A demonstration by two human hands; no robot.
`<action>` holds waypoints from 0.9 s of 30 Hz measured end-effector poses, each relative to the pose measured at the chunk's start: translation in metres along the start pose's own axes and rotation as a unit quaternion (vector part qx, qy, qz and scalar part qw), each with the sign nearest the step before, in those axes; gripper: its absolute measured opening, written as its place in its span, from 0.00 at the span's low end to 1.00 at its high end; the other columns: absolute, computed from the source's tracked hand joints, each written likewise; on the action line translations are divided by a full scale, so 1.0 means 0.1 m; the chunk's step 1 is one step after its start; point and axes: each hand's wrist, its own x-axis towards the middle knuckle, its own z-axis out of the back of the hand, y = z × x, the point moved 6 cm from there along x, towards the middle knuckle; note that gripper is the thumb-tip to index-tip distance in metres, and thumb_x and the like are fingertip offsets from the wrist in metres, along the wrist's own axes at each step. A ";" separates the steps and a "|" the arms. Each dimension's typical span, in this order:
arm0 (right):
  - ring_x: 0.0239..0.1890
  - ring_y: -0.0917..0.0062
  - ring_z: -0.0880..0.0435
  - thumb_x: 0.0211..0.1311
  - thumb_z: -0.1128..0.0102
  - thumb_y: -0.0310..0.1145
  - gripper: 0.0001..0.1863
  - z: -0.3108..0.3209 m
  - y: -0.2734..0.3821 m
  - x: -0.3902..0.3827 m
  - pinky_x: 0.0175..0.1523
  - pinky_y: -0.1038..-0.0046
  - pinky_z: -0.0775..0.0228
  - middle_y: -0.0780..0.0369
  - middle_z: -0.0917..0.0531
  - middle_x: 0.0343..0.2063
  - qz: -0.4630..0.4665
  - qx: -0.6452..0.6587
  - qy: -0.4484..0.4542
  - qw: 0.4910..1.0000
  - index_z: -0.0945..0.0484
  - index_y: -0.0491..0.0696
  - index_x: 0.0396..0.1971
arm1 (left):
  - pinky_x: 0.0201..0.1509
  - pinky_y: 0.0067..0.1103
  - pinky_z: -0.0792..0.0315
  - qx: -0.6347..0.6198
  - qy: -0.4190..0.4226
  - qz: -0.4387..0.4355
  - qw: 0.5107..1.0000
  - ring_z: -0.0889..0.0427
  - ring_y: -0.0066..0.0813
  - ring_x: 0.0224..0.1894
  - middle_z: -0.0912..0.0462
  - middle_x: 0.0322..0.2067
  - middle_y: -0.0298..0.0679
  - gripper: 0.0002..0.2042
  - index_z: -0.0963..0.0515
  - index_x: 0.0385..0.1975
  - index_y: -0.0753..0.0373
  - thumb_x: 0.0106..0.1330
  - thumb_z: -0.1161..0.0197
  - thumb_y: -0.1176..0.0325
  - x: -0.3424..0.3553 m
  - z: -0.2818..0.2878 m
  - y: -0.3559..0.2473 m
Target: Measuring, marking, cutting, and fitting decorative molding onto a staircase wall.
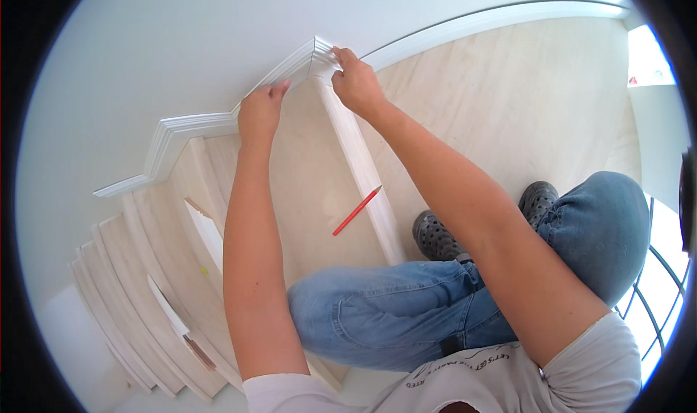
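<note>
White stepped baseboard moulding (194, 125) zigzags along the wall above the wooden stairs. My left hand (260, 114) is closed at the sloping length of it, fingers curled at the board and thumb pointing right. At the outer corner, a short moulding piece (324, 59) meets that length. My right hand (357, 83) presses against this short piece, index finger reaching to its top and the other fingers curled. The fingers partly cover the boards. Below my hands, a red pencil (356, 210) rests on the tread, its dark tip over the pale step edge (361, 159).
Narrow white pieces with brown parts (207, 228) lie on the lower steps (138, 282), left of my left forearm. A long white baseboard (494, 22) borders the wooden landing (501, 101). My legs and dark clogs (433, 235) are at the right, near a dark-barred railing (657, 282).
</note>
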 end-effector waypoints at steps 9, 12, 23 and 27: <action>0.53 0.50 0.19 0.61 0.49 0.26 0.25 0.07 0.12 0.03 0.58 0.56 0.27 0.41 0.18 0.49 -0.016 0.011 0.055 0.998 0.28 0.38 0.59 | 0.40 0.43 0.22 0.036 -0.039 0.099 0.994 0.14 0.56 0.38 0.14 0.32 0.56 0.39 0.15 0.27 0.69 0.71 0.54 0.33 0.15 -0.14 0.01; 0.61 0.53 0.22 0.62 0.48 0.27 0.25 0.03 0.03 0.05 0.63 0.59 0.29 0.43 0.20 0.55 -0.040 0.019 0.069 0.997 0.28 0.38 0.60 | 0.40 0.43 0.22 0.033 -0.048 0.086 0.995 0.15 0.57 0.38 0.14 0.33 0.57 0.38 0.14 0.27 0.69 0.73 0.56 0.35 0.22 -0.19 -0.02; 0.52 0.48 0.19 0.58 0.51 0.26 0.26 0.00 0.06 0.04 0.59 0.56 0.27 0.41 0.18 0.48 -0.014 0.019 0.007 1.000 0.28 0.35 0.58 | 0.40 0.42 0.21 0.026 -0.052 0.052 0.997 0.15 0.57 0.38 0.14 0.32 0.57 0.39 0.15 0.26 0.70 0.74 0.56 0.35 0.28 -0.25 0.04; 0.51 0.48 0.18 0.57 0.51 0.23 0.26 0.02 0.04 0.03 0.58 0.57 0.26 0.40 0.17 0.47 -0.016 0.010 0.003 1.000 0.27 0.35 0.57 | 0.39 0.42 0.21 0.038 -0.056 0.074 0.995 0.14 0.57 0.37 0.13 0.31 0.55 0.39 0.14 0.25 0.68 0.73 0.56 0.35 0.21 -0.22 -0.01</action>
